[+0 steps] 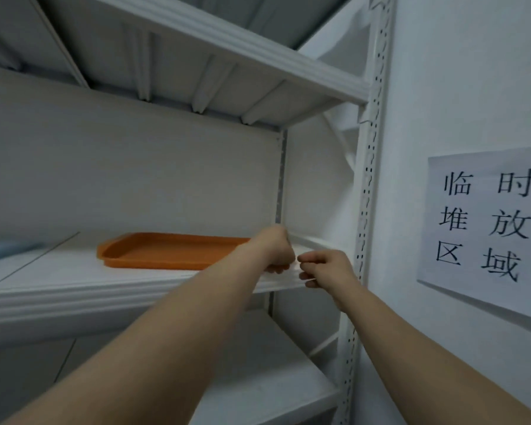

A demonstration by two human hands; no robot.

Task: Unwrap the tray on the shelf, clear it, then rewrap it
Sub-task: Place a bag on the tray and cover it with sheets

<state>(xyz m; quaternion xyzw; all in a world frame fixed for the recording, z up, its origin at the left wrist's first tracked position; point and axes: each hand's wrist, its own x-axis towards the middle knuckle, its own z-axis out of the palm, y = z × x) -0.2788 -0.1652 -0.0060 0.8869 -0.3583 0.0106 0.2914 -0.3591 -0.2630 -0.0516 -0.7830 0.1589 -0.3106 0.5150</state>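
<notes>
An orange tray [166,251] lies flat on the white middle shelf [74,289], and nothing shows inside it. My left hand [273,250] is curled into a fist at the tray's right end and hides that end. Its fingers close on a thin pale sheet of wrap [287,275] that reaches the shelf's front edge. My right hand [325,268] is just to the right of the left one, almost touching it. Its thumb and fingertips pinch the same pale wrap. The wrap is faint against the white shelf, so I cannot make out how far it extends.
A perforated white upright [367,191] stands right beside my right hand. Another shelf [227,50] hangs above and a lower shelf [273,378] sits below. A pale blue object [6,248] lies far left on the middle shelf. A paper sign [485,228] is on the right wall.
</notes>
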